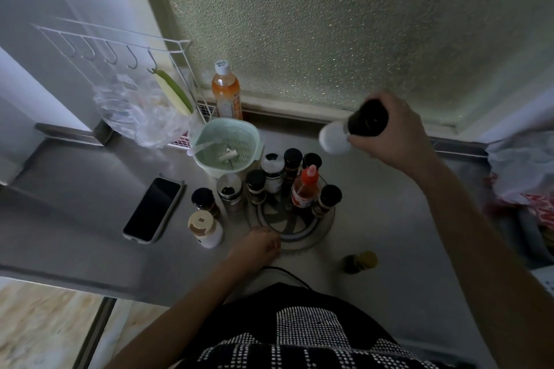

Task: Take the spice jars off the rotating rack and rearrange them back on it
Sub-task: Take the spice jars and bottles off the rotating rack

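Right hand: raised above the counter, fingers wrapped round a dark jar with a white lid, held tilted with the lid pointing left and downward. Left hand: low, at the near-left rim of the rotating rack, fingers loosely curled against the edge; whether they pinch the rim or only rest on it cannot be told.

Judgement: a jar is in transit between rack and counter; which direction is not evident. To do it well, steady the rack with the left hand, bring the jar upright before lowering, and avoid the tall red sauce bottle standing on the rack.

Rack sits between the hands, below and left of the lifted jar. It holds several black-capped jars along its far side. Off the rack, left: a brown-lidded jar, another black-capped jar, a steel shaker. A yellow-capped jar lies on the counter near right.
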Demonstrator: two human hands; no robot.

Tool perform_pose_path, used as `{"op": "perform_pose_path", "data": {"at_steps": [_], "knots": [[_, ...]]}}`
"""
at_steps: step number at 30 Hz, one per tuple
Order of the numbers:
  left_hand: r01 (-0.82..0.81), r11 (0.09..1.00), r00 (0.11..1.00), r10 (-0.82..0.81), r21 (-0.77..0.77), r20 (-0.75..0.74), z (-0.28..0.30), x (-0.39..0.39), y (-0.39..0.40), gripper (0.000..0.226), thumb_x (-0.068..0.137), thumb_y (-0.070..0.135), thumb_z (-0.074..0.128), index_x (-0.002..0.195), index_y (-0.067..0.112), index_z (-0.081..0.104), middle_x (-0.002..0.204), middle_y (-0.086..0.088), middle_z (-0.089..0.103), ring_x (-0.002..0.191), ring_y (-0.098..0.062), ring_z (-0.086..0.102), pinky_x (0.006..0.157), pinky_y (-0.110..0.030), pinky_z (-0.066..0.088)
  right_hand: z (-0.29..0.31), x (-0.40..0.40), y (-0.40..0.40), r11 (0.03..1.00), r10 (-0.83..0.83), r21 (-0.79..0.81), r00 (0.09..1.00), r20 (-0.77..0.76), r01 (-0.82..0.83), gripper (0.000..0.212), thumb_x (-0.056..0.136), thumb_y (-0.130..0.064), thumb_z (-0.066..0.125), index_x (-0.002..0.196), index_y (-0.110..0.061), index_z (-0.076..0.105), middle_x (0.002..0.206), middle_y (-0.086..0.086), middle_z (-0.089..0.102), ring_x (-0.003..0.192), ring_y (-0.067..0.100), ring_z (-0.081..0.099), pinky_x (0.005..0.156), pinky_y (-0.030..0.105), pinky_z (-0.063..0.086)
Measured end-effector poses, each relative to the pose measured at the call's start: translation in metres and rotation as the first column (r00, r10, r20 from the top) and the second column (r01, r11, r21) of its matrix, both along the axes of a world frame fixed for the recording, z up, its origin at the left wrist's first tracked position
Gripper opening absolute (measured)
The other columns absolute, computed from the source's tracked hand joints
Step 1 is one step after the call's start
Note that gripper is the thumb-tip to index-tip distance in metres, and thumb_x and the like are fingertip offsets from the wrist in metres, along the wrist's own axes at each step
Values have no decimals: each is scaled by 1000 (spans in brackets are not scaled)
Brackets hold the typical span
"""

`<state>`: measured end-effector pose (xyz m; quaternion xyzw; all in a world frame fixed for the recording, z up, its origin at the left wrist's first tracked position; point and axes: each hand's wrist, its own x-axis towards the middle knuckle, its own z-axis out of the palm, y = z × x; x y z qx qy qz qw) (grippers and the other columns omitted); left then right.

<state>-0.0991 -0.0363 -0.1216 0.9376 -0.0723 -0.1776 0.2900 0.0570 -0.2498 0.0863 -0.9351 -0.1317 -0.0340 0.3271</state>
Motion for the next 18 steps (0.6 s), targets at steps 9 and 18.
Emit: {"op": "perform_pose_path", "data": {"at_steps": [9, 18], "knots": [[-30, 999, 999, 30, 12, 45, 6, -5, -1, 15, 87, 17, 56, 90, 5, 64, 99, -16, 62, 93, -28, 57, 78, -33, 44, 11, -48, 72, 868, 383, -220, 883, -272, -445, 52, 60, -33, 76, 104, -37, 49, 104, -2, 56, 89, 18, 56, 73, 33, 47], [-22, 1000, 998, 21, 20, 52, 7, -7, 1, 14, 86, 15, 55, 90, 5, 64, 97, -16, 63, 94, -30, 56, 78, -36, 45, -76, -58, 92, 633, 406, -640, 891, -205, -435, 59, 76, -40, 69, 127, -31, 40, 125, 4, 54, 114, 28, 46, 96, 45, 31]]}}
